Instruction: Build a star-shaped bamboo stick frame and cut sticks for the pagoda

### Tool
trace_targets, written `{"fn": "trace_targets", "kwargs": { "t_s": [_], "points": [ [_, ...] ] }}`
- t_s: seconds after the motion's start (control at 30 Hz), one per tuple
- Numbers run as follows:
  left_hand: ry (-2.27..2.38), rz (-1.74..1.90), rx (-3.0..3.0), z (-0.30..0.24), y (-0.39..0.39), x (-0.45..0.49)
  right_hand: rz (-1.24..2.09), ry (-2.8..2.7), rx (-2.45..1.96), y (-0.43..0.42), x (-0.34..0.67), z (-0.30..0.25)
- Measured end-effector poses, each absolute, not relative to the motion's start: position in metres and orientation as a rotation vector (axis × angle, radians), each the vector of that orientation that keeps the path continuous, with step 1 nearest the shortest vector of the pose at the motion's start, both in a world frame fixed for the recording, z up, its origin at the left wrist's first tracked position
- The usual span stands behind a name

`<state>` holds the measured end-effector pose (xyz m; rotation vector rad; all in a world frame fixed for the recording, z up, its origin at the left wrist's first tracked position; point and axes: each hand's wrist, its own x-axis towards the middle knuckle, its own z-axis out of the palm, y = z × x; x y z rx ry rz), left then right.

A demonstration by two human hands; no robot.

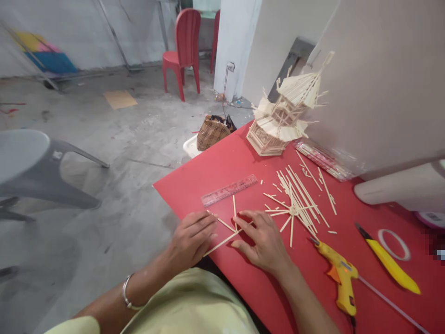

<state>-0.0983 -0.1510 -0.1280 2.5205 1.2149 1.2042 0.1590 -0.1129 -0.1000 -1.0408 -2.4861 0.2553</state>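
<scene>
My left hand (192,239) and my right hand (261,239) rest on a red table (222,169) near its front edge. Both press on a few thin bamboo sticks (226,230) laid flat and crossing each other. The left fingers lie over one stick's end, the right fingers spread flat over the crossing point. A clear plastic ruler (229,189) lies just beyond the sticks. A loose pile of more sticks (299,197) sits to the right of my right hand.
A stick-built pagoda model (285,113) stands at the table's far end by a wall. A yellow glue gun (339,276), a yellow utility knife (389,262) and a tape ring (394,244) lie at right. A grey chair (38,169), a red chair (183,48) and a checked bag (210,132) stand on the floor.
</scene>
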Motion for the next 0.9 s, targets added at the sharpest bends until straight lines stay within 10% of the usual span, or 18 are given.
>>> {"fn": "trace_targets", "kwargs": {
  "t_s": [0.9],
  "points": [
    [1.228, 1.081, 2.522, -0.135, -0.155, -0.108, 0.228, -2.522, -1.072, -0.114, 0.144, -0.102]
  ]
}}
